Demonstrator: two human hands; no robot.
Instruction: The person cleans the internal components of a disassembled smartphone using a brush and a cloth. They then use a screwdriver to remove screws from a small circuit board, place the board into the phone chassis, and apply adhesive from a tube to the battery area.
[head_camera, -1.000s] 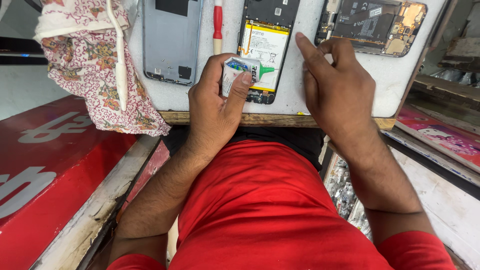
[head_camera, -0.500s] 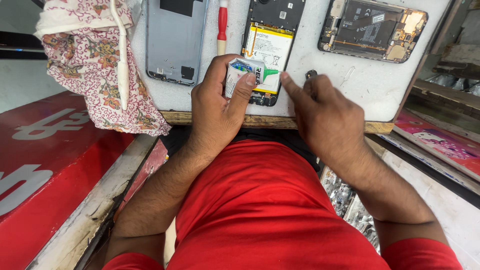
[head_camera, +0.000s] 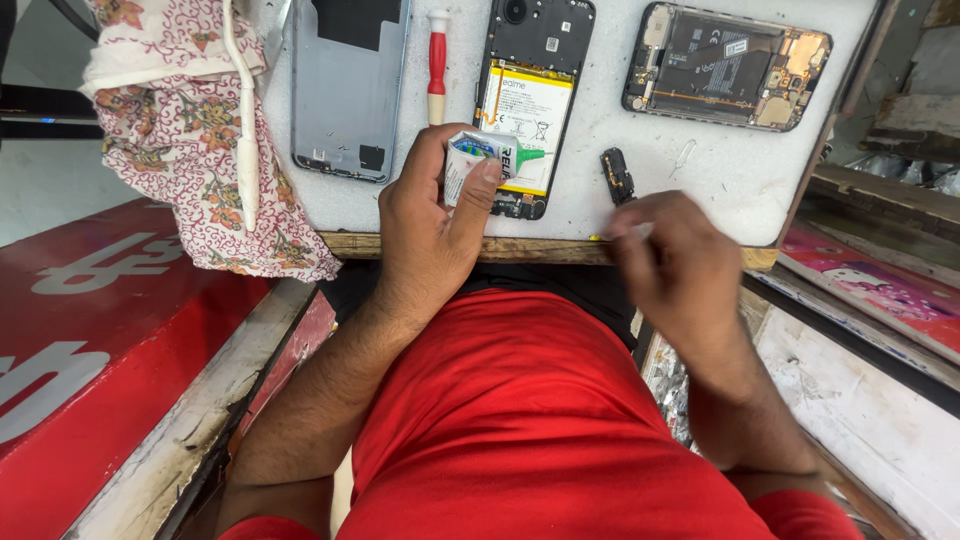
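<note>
My left hand (head_camera: 435, 225) grips a small white glue tube with a green nozzle (head_camera: 490, 155), held over the lower end of an opened phone (head_camera: 530, 100) whose battery shows. My right hand (head_camera: 675, 265) is at the table's front edge, blurred, fingers pinched together; whether it holds anything I cannot tell. A small black part (head_camera: 618, 175) lies on the white work surface (head_camera: 700, 165) just above that hand.
A grey phone back cover (head_camera: 345, 90) and a red-handled screwdriver (head_camera: 437, 60) lie left of the opened phone. A second opened phone (head_camera: 725, 65) lies at the far right. A floral cloth (head_camera: 190, 140) hangs over the table's left corner. A red board (head_camera: 90, 330) is at left.
My right hand has drawn back from the far right phone toward the table's front edge, leaving a small black part on the surface. My left hand has kept the tube in place.
</note>
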